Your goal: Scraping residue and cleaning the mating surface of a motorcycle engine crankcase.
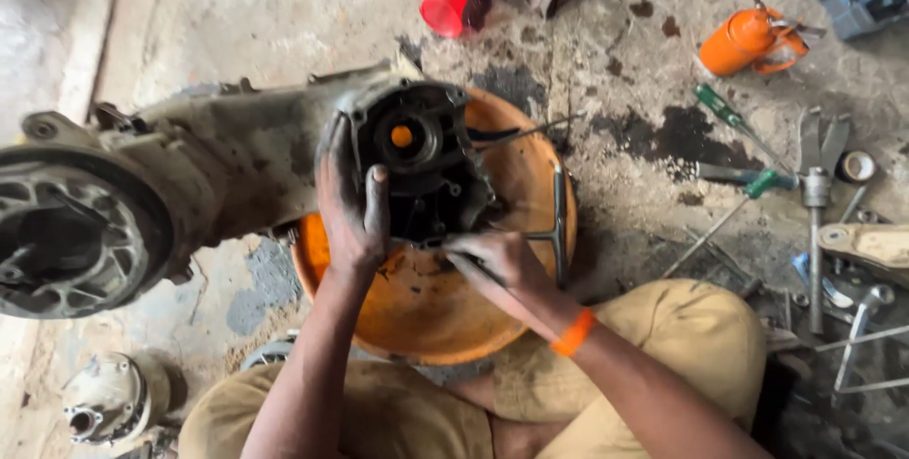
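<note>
Over stained concrete, engine casing (pixel 237 151) lies left-right; left hand (pixel 352 208) clamped on it

packages: you have none in view
labels: none that you can make out on any thing on the floor
signs: none
screens: none
</note>
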